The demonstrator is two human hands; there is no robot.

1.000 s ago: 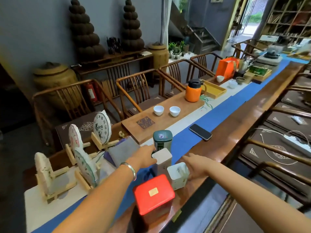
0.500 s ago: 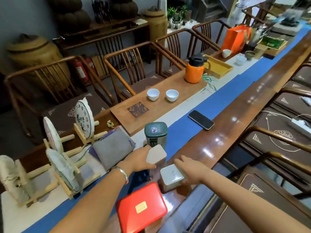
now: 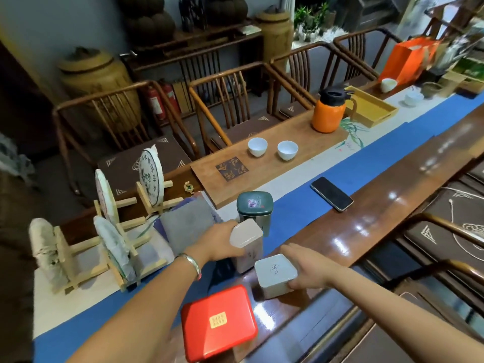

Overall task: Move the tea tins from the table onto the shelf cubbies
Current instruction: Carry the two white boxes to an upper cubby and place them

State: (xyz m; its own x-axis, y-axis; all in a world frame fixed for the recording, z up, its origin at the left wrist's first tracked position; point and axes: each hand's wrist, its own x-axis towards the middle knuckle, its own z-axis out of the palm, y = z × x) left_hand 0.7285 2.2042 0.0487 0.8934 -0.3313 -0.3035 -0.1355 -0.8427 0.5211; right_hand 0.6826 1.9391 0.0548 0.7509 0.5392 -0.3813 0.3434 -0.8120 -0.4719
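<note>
Several tea tins stand near the front of a long wooden table [image 3: 392, 184]. My left hand [image 3: 217, 244] grips the side of a tall white tin [image 3: 247, 242], which leans a little. My right hand [image 3: 303, 268] holds the right side of a short white tin [image 3: 275, 271]. A dark green tin [image 3: 255, 208] stands just behind the tall one. A flat red tin [image 3: 218, 322] with a gold label lies nearest me. No shelf cubbies are in view.
A blue runner [image 3: 366, 163] crosses the table with a black phone [image 3: 331, 193] on it. A wooden tea tray [image 3: 262, 163] carries two white cups and an orange flask [image 3: 328, 111]. Tea cakes on wooden stands [image 3: 125, 221] sit at the left. Wooden chairs line both sides.
The view has tipped further down. Both hands have closed around the two white tins, and the tall one now leans in my left hand.
</note>
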